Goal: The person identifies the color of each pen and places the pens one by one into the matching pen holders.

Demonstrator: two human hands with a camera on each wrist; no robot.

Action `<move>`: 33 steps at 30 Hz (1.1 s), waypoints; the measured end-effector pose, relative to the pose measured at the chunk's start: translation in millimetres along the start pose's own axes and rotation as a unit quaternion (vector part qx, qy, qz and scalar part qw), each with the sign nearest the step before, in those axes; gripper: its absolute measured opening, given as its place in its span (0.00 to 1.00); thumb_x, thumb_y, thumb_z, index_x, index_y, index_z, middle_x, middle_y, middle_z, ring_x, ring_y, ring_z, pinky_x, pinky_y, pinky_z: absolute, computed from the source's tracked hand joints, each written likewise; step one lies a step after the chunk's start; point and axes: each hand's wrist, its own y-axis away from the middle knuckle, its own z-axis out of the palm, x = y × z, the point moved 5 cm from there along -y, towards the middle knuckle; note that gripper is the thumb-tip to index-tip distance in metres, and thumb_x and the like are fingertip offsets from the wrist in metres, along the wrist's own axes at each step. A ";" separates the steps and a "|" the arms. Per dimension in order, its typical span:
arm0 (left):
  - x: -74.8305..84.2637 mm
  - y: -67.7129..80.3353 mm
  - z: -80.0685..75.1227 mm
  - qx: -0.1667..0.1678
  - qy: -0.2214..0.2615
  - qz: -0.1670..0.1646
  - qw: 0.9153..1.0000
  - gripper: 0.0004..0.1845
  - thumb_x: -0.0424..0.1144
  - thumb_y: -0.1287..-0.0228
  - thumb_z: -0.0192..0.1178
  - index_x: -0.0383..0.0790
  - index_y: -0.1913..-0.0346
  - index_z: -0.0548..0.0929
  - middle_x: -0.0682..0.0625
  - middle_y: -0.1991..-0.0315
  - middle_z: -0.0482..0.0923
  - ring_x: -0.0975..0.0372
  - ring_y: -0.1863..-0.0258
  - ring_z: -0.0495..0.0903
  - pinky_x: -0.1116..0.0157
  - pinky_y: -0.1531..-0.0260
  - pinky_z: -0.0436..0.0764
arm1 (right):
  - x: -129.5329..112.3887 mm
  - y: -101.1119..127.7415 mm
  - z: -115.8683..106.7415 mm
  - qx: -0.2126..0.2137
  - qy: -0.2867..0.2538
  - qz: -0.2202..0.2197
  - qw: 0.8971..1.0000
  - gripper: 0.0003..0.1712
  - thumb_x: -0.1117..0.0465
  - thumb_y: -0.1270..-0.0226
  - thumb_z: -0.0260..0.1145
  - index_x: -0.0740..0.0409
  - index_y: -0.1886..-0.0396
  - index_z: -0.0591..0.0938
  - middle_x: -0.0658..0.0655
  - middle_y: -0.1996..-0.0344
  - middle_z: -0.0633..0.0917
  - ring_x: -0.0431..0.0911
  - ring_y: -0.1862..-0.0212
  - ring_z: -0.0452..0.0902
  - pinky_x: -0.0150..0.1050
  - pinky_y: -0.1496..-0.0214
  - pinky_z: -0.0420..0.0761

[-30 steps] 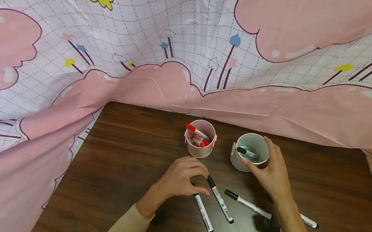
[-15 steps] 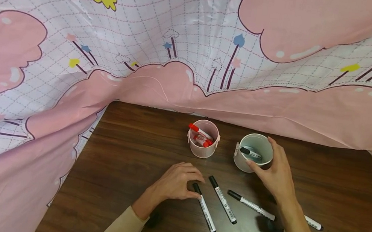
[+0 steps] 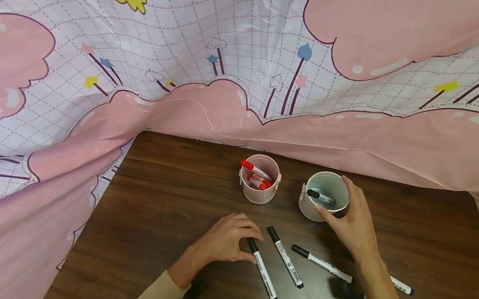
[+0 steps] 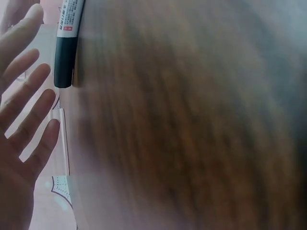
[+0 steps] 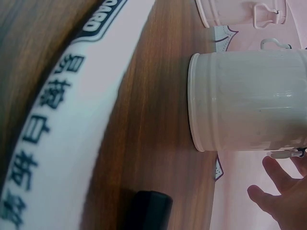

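With twelve o'clock pointing away from the person, we find a white marker point(image 3: 264, 274) on the brown table point(image 3: 164, 195), its black cap point(image 3: 252, 244) at eleven, its tail at five. We judge it light, stiff and slick, apt to roll; a pinch on the barrel just below the cap should serve. The left hand point(image 3: 229, 240) arches at nine o'clock of the cap, fingers spread; we cannot tell whether a fingertip touches it. At one o'clock from the marker, the right hand point(image 3: 355, 222) holds the pale green bucket point(image 3: 307, 209), thumb at the rim's six, index finger at two; a black-capped pen point(image 3: 321, 196) lies inside. The pink bucket point(image 3: 256, 196), with red markers point(image 3: 259, 172), stands at twelve. Since a second ago, the left hand has drawn back from the second marker point(image 3: 286, 260), at two o'clock, to this one's cap. The right hand and both buckets have hardly changed.
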 end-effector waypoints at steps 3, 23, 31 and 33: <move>-0.6 0.3 1.5 -0.009 -0.001 -0.003 1.000 0.25 0.63 0.55 0.76 0.56 0.54 0.88 0.65 0.53 0.82 0.70 0.50 0.75 0.70 0.44 0.72 | 0.3 -0.1 -0.1 0.001 0.002 -0.002 1.000 0.57 0.57 0.53 0.83 0.57 0.25 0.63 0.67 0.40 0.73 0.61 0.44 0.71 0.57 0.45 0.68; -4.9 8.0 13.7 -0.063 -0.011 -0.032 0.997 0.13 0.55 0.51 0.77 0.64 0.59 0.91 0.69 0.59 0.78 0.71 0.54 0.72 0.68 0.47 0.71 | 0.1 0.2 0.3 0.000 0.005 -0.003 1.000 0.56 0.56 0.53 0.83 0.59 0.25 0.63 0.67 0.40 0.73 0.61 0.44 0.71 0.58 0.45 0.68; -2.8 8.1 11.5 -0.059 0.032 -0.032 0.997 0.12 0.52 0.50 0.77 0.60 0.61 0.91 0.69 0.58 0.81 0.72 0.53 0.73 0.69 0.47 0.72 | 0.6 -0.1 1.5 0.002 0.003 -0.008 1.000 0.57 0.57 0.54 0.83 0.58 0.25 0.64 0.67 0.40 0.73 0.60 0.44 0.71 0.57 0.45 0.68; -2.1 7.9 11.2 -0.057 0.051 -0.033 0.997 0.11 0.51 0.49 0.77 0.59 0.62 0.90 0.70 0.57 0.82 0.72 0.53 0.73 0.70 0.47 0.72 | 1.1 0.0 0.8 0.004 0.004 -0.007 1.000 0.56 0.57 0.54 0.83 0.58 0.26 0.64 0.67 0.40 0.73 0.61 0.44 0.70 0.57 0.45 0.68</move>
